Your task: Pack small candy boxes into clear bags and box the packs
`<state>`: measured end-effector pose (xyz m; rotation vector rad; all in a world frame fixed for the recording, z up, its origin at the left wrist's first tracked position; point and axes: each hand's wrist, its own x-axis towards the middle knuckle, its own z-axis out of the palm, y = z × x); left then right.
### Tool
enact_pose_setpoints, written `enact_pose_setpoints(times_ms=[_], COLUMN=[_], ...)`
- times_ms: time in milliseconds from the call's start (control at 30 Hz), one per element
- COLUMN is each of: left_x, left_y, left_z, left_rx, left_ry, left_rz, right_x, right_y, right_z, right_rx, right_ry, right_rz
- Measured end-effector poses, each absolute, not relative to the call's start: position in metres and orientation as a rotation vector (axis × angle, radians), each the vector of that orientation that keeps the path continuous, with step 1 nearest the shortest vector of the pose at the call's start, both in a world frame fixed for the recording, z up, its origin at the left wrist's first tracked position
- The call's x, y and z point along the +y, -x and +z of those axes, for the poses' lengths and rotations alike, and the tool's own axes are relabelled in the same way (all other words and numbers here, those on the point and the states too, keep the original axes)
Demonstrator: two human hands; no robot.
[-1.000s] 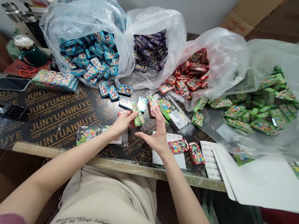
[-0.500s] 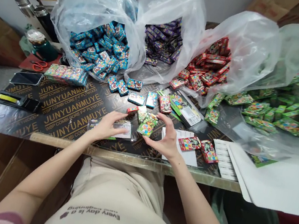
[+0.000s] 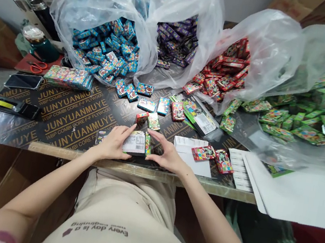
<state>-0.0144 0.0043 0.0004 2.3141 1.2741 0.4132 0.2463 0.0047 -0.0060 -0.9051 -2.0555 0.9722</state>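
Observation:
My left hand point(image 3: 115, 141) grips a flat dark packet point(image 3: 135, 144) with a white barcode label, its index finger at the far edge and thumb at the near edge. My right hand point(image 3: 165, 152) pinches a small green candy-like box point(image 3: 148, 143) between thumb and fingers. That box stands on its side against the packet's right end. Just beyond my fingers are a small red box point(image 3: 141, 117) and a pale green box point(image 3: 154, 121). A second red box point(image 3: 178, 111) and several blue boxes point(image 3: 163, 106) lie farther back.
Clear plastic bags of blue point(image 3: 108, 51), purple point(image 3: 176, 42), red point(image 3: 227, 68) and green boxes point(image 3: 318, 111) line the back. At left are a phone point(image 3: 23, 81), a tape dispenser point(image 3: 14, 107) and red scissors point(image 3: 38, 67). White sheets point(image 3: 300, 196) overhang the front right edge.
My right hand has brought the green box left and down, turning it on its side against the packet. My left hand has closed around the packet. The view has shifted slightly.

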Motion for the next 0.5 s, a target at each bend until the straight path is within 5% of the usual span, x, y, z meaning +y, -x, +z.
enact_pose_setpoints(times_ms=[233,500], left_x=[0.016,0.003], left_y=[-0.022,-0.061], left_z=[0.011,0.012], left_rx=[1.355,1.082], left_ry=[-1.375,-0.712], left_rz=[1.15,1.286], right_x=[0.014,0.03], right_y=[-0.2,-0.182], right_z=[0.013,0.036], right_rx=[-1.147,-0.745], right_ry=[1.108,1.17], right_rz=[1.111,1.231])
